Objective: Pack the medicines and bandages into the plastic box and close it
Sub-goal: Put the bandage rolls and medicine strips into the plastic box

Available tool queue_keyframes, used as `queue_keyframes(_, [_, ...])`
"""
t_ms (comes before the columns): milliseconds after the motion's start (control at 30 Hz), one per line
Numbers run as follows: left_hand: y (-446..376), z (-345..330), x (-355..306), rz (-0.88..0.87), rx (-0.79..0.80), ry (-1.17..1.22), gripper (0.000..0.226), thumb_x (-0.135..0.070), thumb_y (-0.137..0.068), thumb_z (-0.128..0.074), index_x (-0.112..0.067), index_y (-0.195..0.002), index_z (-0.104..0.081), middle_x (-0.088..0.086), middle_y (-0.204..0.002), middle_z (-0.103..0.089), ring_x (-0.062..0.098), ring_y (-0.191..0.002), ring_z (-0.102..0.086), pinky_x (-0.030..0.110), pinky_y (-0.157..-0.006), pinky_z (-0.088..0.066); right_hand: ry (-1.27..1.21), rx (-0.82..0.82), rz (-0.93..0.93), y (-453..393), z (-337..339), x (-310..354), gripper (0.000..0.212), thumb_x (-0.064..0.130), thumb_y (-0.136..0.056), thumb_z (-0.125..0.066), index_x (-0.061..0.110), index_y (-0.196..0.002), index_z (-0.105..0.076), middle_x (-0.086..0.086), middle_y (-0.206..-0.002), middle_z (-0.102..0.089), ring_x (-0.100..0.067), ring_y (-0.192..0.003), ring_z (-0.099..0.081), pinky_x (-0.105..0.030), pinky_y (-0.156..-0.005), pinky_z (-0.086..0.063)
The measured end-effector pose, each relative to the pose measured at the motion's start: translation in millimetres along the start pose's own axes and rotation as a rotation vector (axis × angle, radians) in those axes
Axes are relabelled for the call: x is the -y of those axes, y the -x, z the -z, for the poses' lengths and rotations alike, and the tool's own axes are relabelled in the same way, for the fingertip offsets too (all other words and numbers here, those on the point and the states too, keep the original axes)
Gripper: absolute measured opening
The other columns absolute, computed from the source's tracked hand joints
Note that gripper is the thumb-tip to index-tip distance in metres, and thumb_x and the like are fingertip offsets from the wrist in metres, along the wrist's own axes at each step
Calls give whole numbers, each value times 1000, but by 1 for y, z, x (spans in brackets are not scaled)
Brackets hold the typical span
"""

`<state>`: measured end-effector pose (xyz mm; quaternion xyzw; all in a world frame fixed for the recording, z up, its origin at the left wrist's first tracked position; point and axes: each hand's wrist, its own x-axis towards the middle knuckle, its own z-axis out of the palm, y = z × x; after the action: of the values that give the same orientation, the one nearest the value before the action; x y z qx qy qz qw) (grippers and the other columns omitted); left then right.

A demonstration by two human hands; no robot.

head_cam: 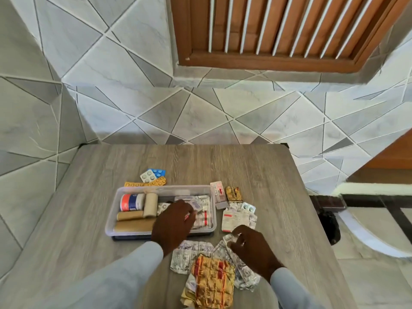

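A clear plastic box [120, 198] stands open on the wooden table. Inside at its left are a white jar with a red and blue label [132, 201] and three tan bandage rolls [133, 226]; silver pill strips [204, 211] fill its right half. My left hand [174, 224] reaches over the box's near rim, fingers closed on a silver pill strip with a red mark inside the box. My right hand [252, 246] rests just right of the box's near corner, fingers pinching a crumpled silver strip [229, 239] on the table.
Blue, white and orange blister packs [153, 177] lie behind the box. More strips and a gold packet [233, 193] lie to its right. A gold-and-red foil sheet [211, 282] and silver strips [185, 255] lie near me. A dark lid [133, 237] sits under the box.
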<state>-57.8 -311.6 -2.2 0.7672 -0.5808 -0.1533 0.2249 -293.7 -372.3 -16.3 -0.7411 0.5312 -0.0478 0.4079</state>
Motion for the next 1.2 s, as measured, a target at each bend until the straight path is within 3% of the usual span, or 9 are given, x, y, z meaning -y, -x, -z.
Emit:
queue_keyframes(67, [21, -7, -10, -41, -2, -18, 35, -51, -91, -34, -25, -83, -57, -12, -77, -48, 9, -73, -48, 27, -67, -38, 48, 109, 21, 6, -8, -3, 52, 53, -72, -74, 30, -115, -56, 8, -97, -63, -6, -86, -59, -18, -72, -44])
queue_keyframes(133, [41, -14, -18, -13, -7, 19, 28, -49, -91, -40, -28, -83, -57, -16, -75, -47, 4, -70, -46, 24, -65, -36, 161, 215, 70, 10, -20, -5, 80, 64, -63, -74, 27, -129, -49, 4, -122, -56, -13, -111, -53, -23, -92, -42])
queue_keyframes(200, [61, -23, -20, 80, 62, 51, 24, -51, -90, -45, -31, -88, -57, -17, -79, -51, 3, -74, -49, 24, -68, -38, 321, 278, 113, 15, -34, -3, 88, 58, -63, -76, 28, -137, -40, 1, -135, -46, -19, -125, -44, -31, -102, -38])
queue_keyframes(400, [96, -40, -8, 356, 328, 80, 51, -61, -74, -57, -36, -118, -51, -8, -116, -64, 14, -104, -60, 30, -85, -47, 593, 208, 184, 30, -60, 10, 71, 45, -72, -74, 22, -131, -42, -6, -137, -41, -28, -124, -40, -41, -100, -43])
queue_keyframes(567, [105, -49, -2, 406, 364, 129, 69, -42, -72, -71, -31, -132, -40, -4, -131, -55, 20, -118, -54, 31, -98, -45, 613, 121, 146, 33, -70, 19, 65, 47, -72, -72, 22, -126, -46, -7, -132, -45, -29, -119, -42, -41, -98, -41])
queue_keyframes(767, [114, -44, 11, 445, 333, 324, 71, -27, -67, -74, -29, -130, -42, 1, -125, -57, 20, -111, -58, 35, -96, -50, 379, 89, 18, 40, -82, 31, 59, 42, -68, -74, 24, -119, -49, -1, -120, -58, -26, -114, -52, -38, -93, -44])
queue_keyframes(867, [117, -35, 17, 461, 378, 447, 64, -18, -70, -73, -29, -126, -44, 1, -114, -65, 17, -99, -64, 32, -86, -57, 169, 96, -53, 47, -82, 42, 40, 25, -68, -76, 23, -97, -49, 2, -95, -60, -19, -89, -59, -32, -72, -50])
queue_keyframes(967, [119, -23, 24, 440, 379, 502, 52, -13, -73, -70, -28, -119, -50, 1, -101, -68, 16, -86, -67, 32, -77, -60, 100, 67, -59, 56, -80, 53, 33, 20, -70, -76, 20, -92, -53, -1, -89, -62, -14, -74, -56, -21, -55, -42])
queue_keyframes(1200, [113, 7, 28, 369, 297, 628, 38, -24, -68, -77, -30, -102, -61, -8, -99, -67, 11, -88, -65, 30, -72, -58, -61, 49, 7, 74, -62, 77, 19, 14, -75, -72, 24, -86, -61, 3, -88, -65, -15, -83, -62, -29, -72, -50])
